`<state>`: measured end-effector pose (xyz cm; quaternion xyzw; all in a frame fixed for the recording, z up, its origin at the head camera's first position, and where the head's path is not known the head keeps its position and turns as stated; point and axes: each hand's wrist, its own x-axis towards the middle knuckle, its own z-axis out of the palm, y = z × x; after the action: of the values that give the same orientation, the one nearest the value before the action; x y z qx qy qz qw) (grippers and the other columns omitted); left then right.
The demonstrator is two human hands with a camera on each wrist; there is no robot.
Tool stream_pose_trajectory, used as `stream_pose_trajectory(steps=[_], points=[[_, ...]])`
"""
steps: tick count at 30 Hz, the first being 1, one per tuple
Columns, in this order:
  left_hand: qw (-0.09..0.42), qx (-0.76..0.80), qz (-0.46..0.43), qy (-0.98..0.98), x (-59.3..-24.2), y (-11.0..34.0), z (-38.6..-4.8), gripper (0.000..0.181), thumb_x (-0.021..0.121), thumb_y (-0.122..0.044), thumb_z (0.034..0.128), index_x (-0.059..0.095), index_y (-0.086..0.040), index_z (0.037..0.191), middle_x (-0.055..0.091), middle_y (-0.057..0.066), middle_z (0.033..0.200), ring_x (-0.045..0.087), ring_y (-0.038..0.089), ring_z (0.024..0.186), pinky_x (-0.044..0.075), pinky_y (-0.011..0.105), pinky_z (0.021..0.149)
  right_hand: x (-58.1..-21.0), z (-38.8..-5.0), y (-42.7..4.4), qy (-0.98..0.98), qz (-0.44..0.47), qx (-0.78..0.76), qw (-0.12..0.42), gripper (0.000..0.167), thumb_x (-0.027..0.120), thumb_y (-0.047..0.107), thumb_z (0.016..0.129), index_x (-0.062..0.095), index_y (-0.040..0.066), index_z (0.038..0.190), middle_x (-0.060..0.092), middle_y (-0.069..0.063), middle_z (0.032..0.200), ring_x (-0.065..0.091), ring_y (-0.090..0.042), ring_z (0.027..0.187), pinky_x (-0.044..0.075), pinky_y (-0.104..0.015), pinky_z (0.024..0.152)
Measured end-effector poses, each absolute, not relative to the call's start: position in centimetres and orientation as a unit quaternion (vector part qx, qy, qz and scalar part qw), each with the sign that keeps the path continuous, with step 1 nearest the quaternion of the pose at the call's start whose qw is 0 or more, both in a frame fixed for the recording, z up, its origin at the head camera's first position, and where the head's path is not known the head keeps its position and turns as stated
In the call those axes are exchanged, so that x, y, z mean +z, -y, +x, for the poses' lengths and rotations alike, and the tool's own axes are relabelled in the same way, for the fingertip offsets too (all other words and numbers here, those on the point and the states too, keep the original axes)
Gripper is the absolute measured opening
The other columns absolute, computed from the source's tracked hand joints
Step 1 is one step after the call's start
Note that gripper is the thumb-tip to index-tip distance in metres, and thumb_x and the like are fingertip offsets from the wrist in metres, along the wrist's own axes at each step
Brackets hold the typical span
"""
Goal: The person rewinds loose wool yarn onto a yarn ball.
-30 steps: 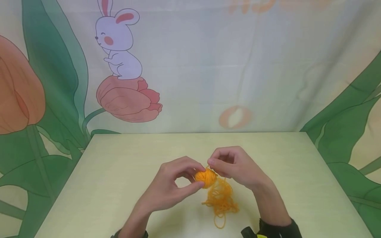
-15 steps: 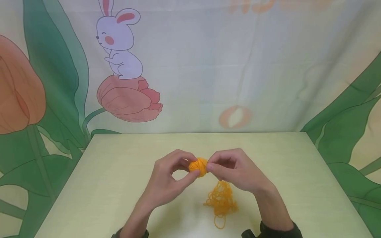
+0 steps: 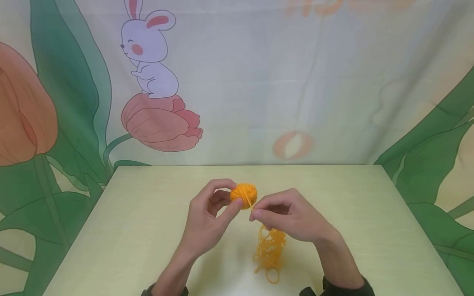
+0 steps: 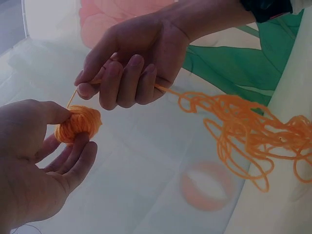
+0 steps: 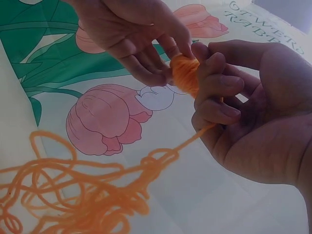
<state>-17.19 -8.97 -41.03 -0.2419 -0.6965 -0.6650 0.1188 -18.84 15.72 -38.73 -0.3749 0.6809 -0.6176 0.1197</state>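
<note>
A small ball of orange yarn point(image 3: 244, 195) is held up above the table between the thumb and fingers of my left hand point(image 3: 207, 220). Just to its right, my right hand point(image 3: 296, 216) pinches the strand point(image 4: 71, 97) that comes off the ball. In the left wrist view this strand runs on through the right hand's curled fingers point(image 4: 130, 83) and out to a loose tangle of yarn point(image 4: 243, 126). The tangle hangs below the right hand in the head view, and its loops fill the lower left of the right wrist view. Part of the ball is hidden behind the right fingers there.
A pale table point(image 3: 148, 230) lies under both hands. Behind it hangs a cloth backdrop point(image 3: 237, 82) printed with a rabbit, tulips and green leaves. A dark cuff point(image 3: 348, 287) shows at the right wrist.
The left hand has raised the ball up and slightly left. The right hand went round the ball and now sits lower on its near side, strand stretched between. The tangle has narrowed a little.
</note>
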Motion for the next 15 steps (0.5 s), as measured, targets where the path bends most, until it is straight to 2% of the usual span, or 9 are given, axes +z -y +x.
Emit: stream_pose_trajectory(steps=[4, 8, 12, 15], points=[[0.111, -0.675, -0.228, 0.692, -40.98, 8.72, -16.98, 0.029, 0.078, 0.006, 0.1005, 0.066, -0.003, 0.125, 0.072, 0.014, 0.136, 0.08, 0.022, 0.101, 0.071, 0.028, 0.096, -38.9, -18.91, -15.62, -0.678, -0.377, -0.618, 0.123, 0.019, 0.064, -0.001, 0.111, 0.081, 0.004, 0.105, 0.055, -0.013, 0.073, 0.046, -0.013, 0.061, 0.039, -0.025, 0.051], [0.101, -0.681, -0.232, 0.687, -40.94, 8.75, -16.98, 0.034, 0.077, 0.007, 0.1008, 0.063, -0.002, 0.13, 0.071, 0.019, 0.135, 0.08, 0.02, 0.098, 0.072, 0.028, 0.094, -38.99, -18.99, -15.63, -0.68, -0.376, -0.617, 0.123, 0.019, 0.064, 0.0, 0.111, 0.082, 0.005, 0.105, 0.056, -0.013, 0.074, 0.047, -0.012, 0.061, 0.04, -0.024, 0.052], [0.07, -0.684, -0.239, 0.686, -40.76, 8.89, -16.91, 0.044, 0.075, 0.005, 0.1033, 0.064, -0.01, 0.144, 0.068, 0.015, 0.138, 0.08, 0.021, 0.098, 0.071, 0.028, 0.094, -38.94, -19.11, -15.82, -0.683, -0.378, -0.615, 0.115, 0.019, 0.064, -0.001, 0.111, 0.082, 0.005, 0.105, 0.057, -0.013, 0.074, 0.047, -0.013, 0.06, 0.041, -0.024, 0.05], [0.05, -0.679, -0.243, 0.691, -40.6, 8.98, -16.82, 0.043, 0.074, 0.001, 0.1059, 0.067, -0.014, 0.145, 0.07, 0.013, 0.139, 0.08, 0.023, 0.099, 0.07, 0.027, 0.093, -38.81, -19.18, -16.01, -0.689, -0.372, -0.613, 0.109, 0.02, 0.064, -0.001, 0.11, 0.082, 0.006, 0.104, 0.058, -0.013, 0.074, 0.048, -0.013, 0.059, 0.041, -0.024, 0.05]])
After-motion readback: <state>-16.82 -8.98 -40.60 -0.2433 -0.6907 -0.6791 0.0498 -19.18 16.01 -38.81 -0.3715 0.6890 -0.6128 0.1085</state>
